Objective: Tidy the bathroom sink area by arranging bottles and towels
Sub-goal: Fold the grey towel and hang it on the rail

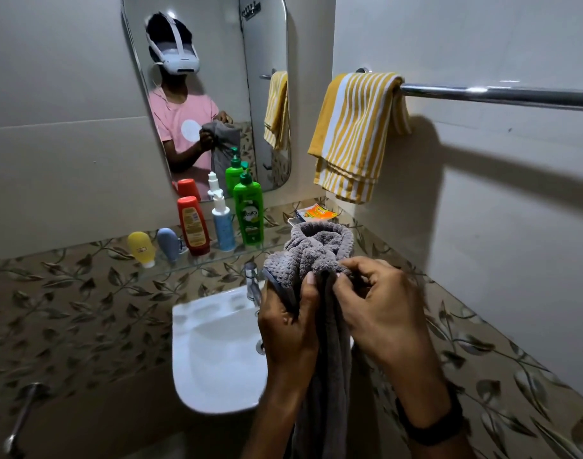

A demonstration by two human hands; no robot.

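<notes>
The bunched top edge of the grey waffle-textured towel (316, 250) was pinched between the curled fingers (311, 286) of the left hand (290, 326) and those of the right hand (383, 309), the rest of the cloth being left to hang in front of the white ceramic basin (214, 352), just beside the chrome tap (252, 279). Since only that edge was gripped, it was judged that the hanging length could be dragged across the tap or into the basin, and that the green pump bottle (248, 215) on the glass shelf (214, 258) close behind could be toppled if the bundle were swung upward. A poor drape might also be caused on the chrome towel rail (498, 94), whose corner end was taken up by the folded yellow-and-white striped towel (353, 137).
</notes>
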